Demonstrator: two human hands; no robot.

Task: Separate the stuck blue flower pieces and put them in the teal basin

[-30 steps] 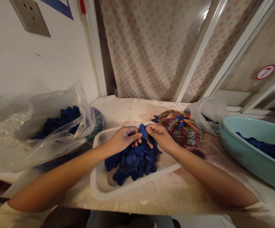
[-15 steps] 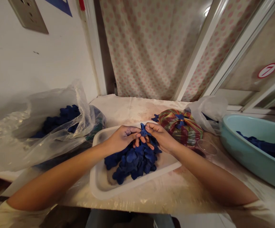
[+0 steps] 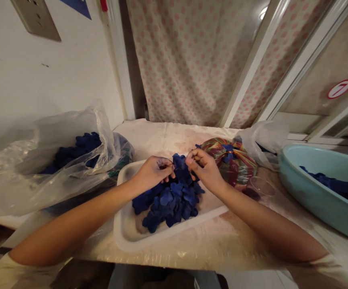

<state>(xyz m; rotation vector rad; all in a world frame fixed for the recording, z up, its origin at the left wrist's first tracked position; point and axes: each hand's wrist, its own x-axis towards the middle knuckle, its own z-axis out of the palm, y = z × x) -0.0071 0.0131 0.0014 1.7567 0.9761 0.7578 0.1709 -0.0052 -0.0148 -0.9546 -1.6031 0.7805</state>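
Note:
A white tray (image 3: pixel 122 241) on the table holds a heap of dark blue flower-shaped pieces (image 3: pixel 167 202). Over its far side, my left hand (image 3: pixel 157 170) is closed, with thumb and fingertips pinched at the left edge of a blue piece (image 3: pixel 179 161). My right hand (image 3: pixel 204 168) is just right of that piece, its fingers curled together; whatever they pinch is too small to make out. The blue piece shows between the two hands, above the heap.
At the left stands an open clear plastic bag (image 3: pixel 41 176) with blue pieces inside. A striped bundle (image 3: pixel 235 160), a clear cup (image 3: pixel 262 188) and a light blue basin (image 3: pixel 321 200) are on the right. A dotted curtain (image 3: pixel 188 60) hangs behind the table.
The small folded blue piece held between both hands is no longer seen there; a flatter blue piece shows instead. My hands have moved slightly apart, and the right fingers are more curled.

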